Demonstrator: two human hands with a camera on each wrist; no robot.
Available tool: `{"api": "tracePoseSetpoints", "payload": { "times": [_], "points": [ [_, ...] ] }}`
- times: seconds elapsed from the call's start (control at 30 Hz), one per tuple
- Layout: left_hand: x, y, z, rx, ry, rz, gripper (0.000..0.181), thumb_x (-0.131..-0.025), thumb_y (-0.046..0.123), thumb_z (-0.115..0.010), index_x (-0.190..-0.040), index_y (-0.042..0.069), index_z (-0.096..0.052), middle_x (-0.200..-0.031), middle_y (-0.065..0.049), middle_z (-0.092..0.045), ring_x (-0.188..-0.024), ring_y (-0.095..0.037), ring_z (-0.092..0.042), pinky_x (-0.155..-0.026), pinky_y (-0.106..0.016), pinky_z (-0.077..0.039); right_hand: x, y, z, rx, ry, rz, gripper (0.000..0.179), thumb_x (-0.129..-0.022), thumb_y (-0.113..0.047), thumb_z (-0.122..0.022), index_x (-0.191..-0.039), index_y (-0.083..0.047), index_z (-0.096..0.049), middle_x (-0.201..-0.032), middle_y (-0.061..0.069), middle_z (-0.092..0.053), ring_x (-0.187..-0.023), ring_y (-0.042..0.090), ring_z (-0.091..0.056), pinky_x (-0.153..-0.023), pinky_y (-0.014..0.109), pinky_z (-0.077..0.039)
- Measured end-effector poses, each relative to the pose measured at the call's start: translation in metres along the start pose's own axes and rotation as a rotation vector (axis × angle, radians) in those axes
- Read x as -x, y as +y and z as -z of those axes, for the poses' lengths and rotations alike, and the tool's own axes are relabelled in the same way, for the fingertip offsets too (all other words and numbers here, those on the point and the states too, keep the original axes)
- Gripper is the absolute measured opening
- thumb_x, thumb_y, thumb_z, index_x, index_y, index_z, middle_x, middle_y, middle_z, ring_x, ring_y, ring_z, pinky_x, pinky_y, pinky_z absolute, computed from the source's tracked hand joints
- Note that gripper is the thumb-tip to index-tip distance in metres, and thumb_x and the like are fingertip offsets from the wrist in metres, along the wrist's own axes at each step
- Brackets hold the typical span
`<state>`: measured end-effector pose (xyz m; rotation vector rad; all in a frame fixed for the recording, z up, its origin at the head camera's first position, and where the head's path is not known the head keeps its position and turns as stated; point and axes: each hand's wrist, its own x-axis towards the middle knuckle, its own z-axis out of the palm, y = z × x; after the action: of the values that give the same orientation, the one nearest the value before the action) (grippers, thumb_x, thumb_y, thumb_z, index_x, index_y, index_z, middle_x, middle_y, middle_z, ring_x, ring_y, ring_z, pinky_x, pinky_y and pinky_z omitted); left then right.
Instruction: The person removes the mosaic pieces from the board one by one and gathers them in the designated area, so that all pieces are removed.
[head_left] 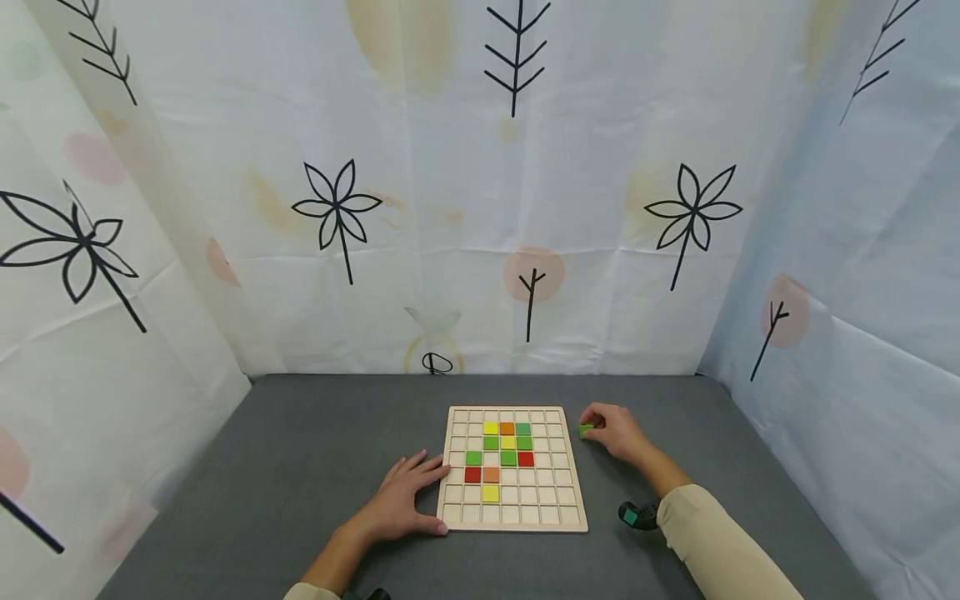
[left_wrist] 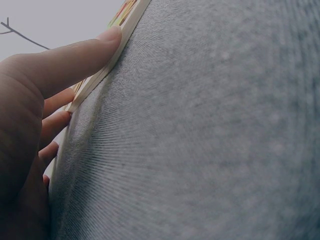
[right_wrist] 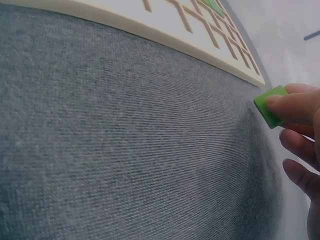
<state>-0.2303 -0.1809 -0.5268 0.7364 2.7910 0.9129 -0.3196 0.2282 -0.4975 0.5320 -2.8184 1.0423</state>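
A pale wooden grid board [head_left: 551,496] lies flat on the grey table, with several coloured square tiles in its cells: green, yellow, red and orange. My left hand [head_left: 401,497] rests at the board's left side, fingers spread and straight, fingertips and thumb right at its edge. In the left wrist view the thumb [left_wrist: 75,62] lies along the board's side [left_wrist: 92,82]. Just right of the board's upper right corner, my right hand [head_left: 617,429] pinches a green square tile [right_wrist: 270,106] between thumb and fingers, close over the table.
Grey cloth covers the table [head_left: 315,450]. White printed curtains [head_left: 450,208] enclose it at the back and on both sides. A dark wristband with a teal patch [head_left: 633,516] sits at the right wrist, by a cream sleeve [head_left: 712,533].
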Motion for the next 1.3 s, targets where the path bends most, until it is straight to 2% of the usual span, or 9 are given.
{"api": "tracePoseSetpoints", "payload": {
  "times": [0.37,0.63,0.9,1.3],
  "points": [
    [0.001,0.002,-0.001,0.000,0.009,-0.006,0.092,-0.067,0.059,-0.079,-0.143,0.014,-0.052,-0.150,-0.005,-0.043,-0.143,-0.036,-0.022,-0.112,-0.062,-0.008,-0.001,0.003,0.002,-0.005,0.018,-0.036,0.011,-0.083,-0.003,-0.075,-0.090,-0.008,-0.068,-0.081,-0.002,-0.060,-0.074,0.015,-0.055,-0.065,0.034,-0.047],
    [0.000,0.001,-0.002,-0.006,0.006,-0.002,0.091,-0.068,0.060,-0.078,-0.143,0.015,-0.052,-0.150,-0.005,-0.042,-0.143,-0.035,-0.021,-0.112,-0.061,-0.008,-0.001,0.005,0.003,-0.021,0.015,-0.024,0.011,-0.083,-0.002,-0.075,-0.089,-0.008,-0.068,-0.079,-0.002,-0.059,-0.072,0.015,-0.053,-0.063,0.034,-0.045],
    [0.001,0.003,0.000,0.006,0.005,-0.003,0.092,-0.068,0.059,-0.078,-0.143,0.014,-0.051,-0.150,-0.005,-0.042,-0.144,-0.036,-0.021,-0.112,-0.061,-0.007,-0.001,0.009,0.002,0.007,0.004,-0.044,0.016,-0.081,-0.001,-0.076,-0.092,-0.008,-0.067,-0.083,0.000,-0.059,-0.074,0.016,-0.053,-0.066,0.035,-0.046],
    [0.001,0.002,0.001,-0.002,0.005,0.004,0.092,-0.068,0.060,-0.078,-0.143,0.014,-0.051,-0.150,-0.005,-0.042,-0.143,-0.036,-0.021,-0.112,-0.061,-0.008,-0.002,0.012,-0.001,0.100,0.030,0.018,0.017,-0.080,-0.002,-0.077,-0.095,-0.005,-0.071,-0.086,0.002,-0.058,-0.078,0.021,-0.054,-0.069,0.040,-0.047]
  ]
}}
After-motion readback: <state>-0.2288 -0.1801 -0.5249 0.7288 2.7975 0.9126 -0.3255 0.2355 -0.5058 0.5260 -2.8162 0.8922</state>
